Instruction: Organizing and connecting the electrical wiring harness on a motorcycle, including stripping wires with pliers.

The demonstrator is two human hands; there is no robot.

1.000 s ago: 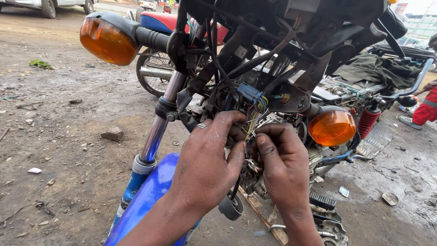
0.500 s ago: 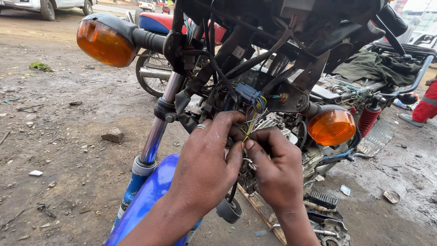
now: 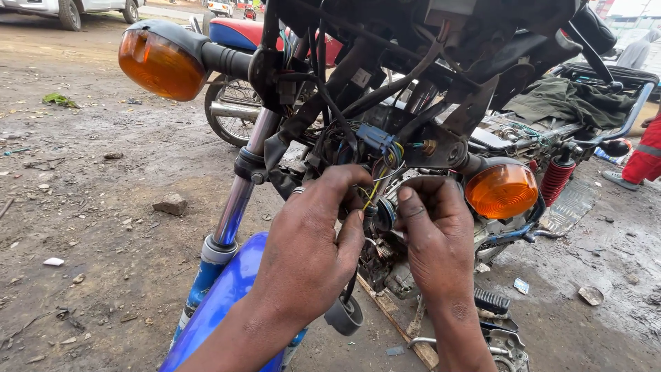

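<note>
Ground: we see bare, muddy dirt (image 3: pixel 103 227) strewn with pebbles and scraps, a loose stone (image 3: pixel 170 204) lying left of the fork, and a white vehicle (image 3: pixel 69 8) parked at the far top left.
Motorcycle: its front end fills our view, headlamp area stripped open, with a chrome fork tube (image 3: pixel 237 196) running down to a blue front fender (image 3: pixel 220 303).
Turn signals: one orange turn signal (image 3: pixel 160 63) sits at the upper left, the other orange turn signal (image 3: pixel 501 191) to the right of the hands.
Wiring: a bundle of wires (image 3: pixel 375 182) (yellow, green and black strands among them) hangs from a blue connector (image 3: pixel 375 136) just above the hands, in the middle of the open front.
Left hand: our left hand (image 3: pixel 310 251) is curled nearly closed, fingertips pinching the wires.
Right hand: our right hand (image 3: pixel 437 234) is also curled, thumb and fingers closed on the same bundle, just beside the left; exactly what it grips we cannot tell.
Behind: a second motorcycle with a red tank (image 3: pixel 237 33) stands further back.
Right edge: a red rear shock spring (image 3: pixel 556 180) and someone's red garment (image 3: pixel 647 155).
</note>
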